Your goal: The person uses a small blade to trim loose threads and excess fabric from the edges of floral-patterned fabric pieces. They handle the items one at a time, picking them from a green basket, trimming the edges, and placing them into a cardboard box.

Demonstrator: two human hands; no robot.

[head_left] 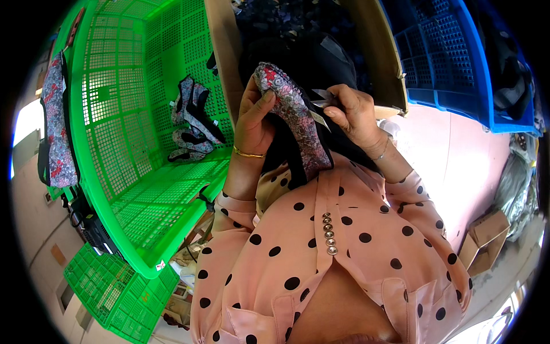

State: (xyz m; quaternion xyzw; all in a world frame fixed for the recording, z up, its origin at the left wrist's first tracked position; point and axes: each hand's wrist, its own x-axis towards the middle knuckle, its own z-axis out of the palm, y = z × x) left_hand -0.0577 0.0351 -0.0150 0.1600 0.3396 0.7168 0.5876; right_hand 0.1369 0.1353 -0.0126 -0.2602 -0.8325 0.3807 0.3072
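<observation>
My left hand [254, 123] is closed around the upper part of a padded floral fabric strap [292, 109], with the thumb pressed on its printed face. The strap curves down toward my shirt front and has dark fabric along its edge. A white label [319, 119] sticks out from its right side. Beside that edge, my right hand [356, 114] pinches small metal thread snips [324, 97]. Their pointed blades lie close to the strap near the label; whether they touch it I cannot tell. Dark cloth lies over my lap beneath both hands.
On the left stands a green mesh crate [114, 143] with several floral pieces [189, 109] inside. Another floral strap [57, 126] hangs over its outer rim. Ahead is a cardboard box [225, 57] of dark scraps; a blue crate [444, 63] stands right. A second green crate [114, 292] sits lower left.
</observation>
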